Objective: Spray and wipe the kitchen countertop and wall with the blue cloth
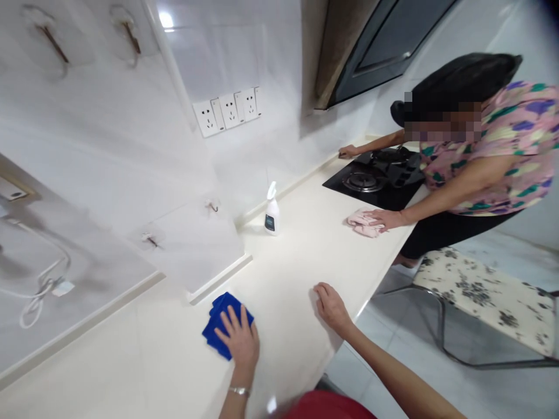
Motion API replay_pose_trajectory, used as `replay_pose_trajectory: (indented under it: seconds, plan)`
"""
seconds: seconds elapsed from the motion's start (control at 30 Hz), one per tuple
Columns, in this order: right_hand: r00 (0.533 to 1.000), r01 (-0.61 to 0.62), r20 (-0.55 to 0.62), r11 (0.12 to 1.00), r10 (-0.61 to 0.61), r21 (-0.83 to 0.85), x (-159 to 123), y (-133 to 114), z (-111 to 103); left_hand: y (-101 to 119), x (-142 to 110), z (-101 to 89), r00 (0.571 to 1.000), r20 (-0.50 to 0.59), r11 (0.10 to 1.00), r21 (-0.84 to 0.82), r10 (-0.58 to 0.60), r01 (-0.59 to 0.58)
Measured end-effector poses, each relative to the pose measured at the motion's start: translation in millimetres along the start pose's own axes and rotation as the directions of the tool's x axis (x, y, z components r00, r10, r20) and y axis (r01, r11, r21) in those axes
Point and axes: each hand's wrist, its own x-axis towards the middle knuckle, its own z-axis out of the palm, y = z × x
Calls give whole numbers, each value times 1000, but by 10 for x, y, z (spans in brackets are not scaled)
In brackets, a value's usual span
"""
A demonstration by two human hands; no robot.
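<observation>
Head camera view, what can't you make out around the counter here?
In the head view:
Blue cloth: its middle is hidden under the left hand.
Spray bottle: its label is too small to read.
Gas hob: its far side is hidden by the co-worker's floral top.
Red garment: cut off by the bottom edge.
Stool: cut off by the right edge.

Nothing legible anywhere. On the white plastic trigger spray bottle point(271, 212), a dark rectangular label point(269, 223) with print too small and blurred to read. On the row of white wall sockets point(227, 110), only pin holes, no readable marks.
</observation>
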Motion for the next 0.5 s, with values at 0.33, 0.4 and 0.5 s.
replay_pose_trajectory:
  seconds: [0.33, 0.4, 0.5]
  plan:
    - [998, -28, 61, 994, 21, 105, 143, -369, 85, 5, -297, -214, 916, 111, 849, -431, 386, -305]
    - [987, 64, 132, 983, -88, 173, 223, -738, 216, -375, -451, -307, 954, 82, 883, -408, 288, -231]
    - [899, 245, 290, 926, -328, 288, 353, -1398, 399, -910, -728, -409, 997, -5, 942, -327, 78, -76]
